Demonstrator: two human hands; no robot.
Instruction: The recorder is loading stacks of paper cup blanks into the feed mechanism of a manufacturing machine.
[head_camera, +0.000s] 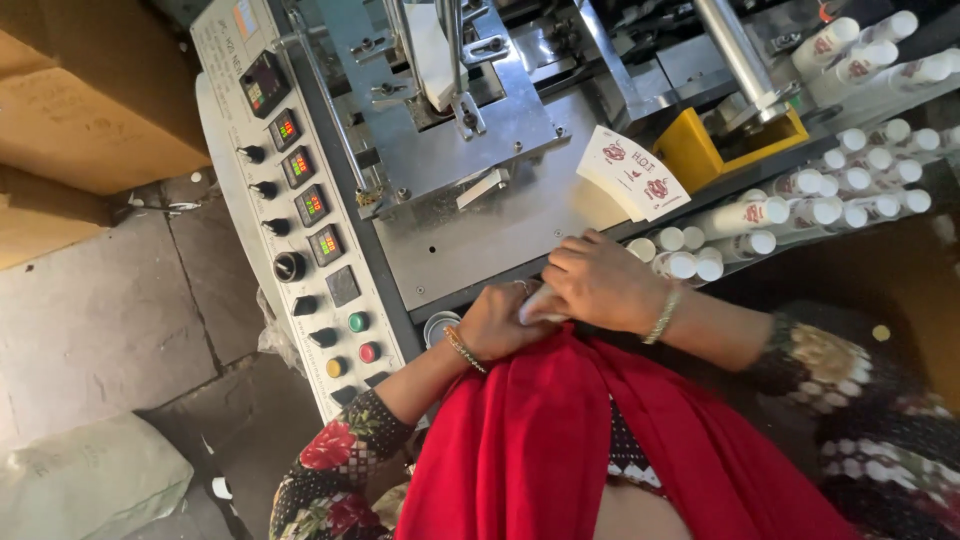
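Now | left hand (497, 322), right hand (597, 282) grip white cup (536, 305) | machine edge (440, 305) close

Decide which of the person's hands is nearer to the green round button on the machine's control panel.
Left. The left hand lies just right of the green round button; the right hand is farther right, beyond the left.

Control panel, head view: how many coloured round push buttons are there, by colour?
green button: 1
red button: 1
yellow button: 1
Total: 3
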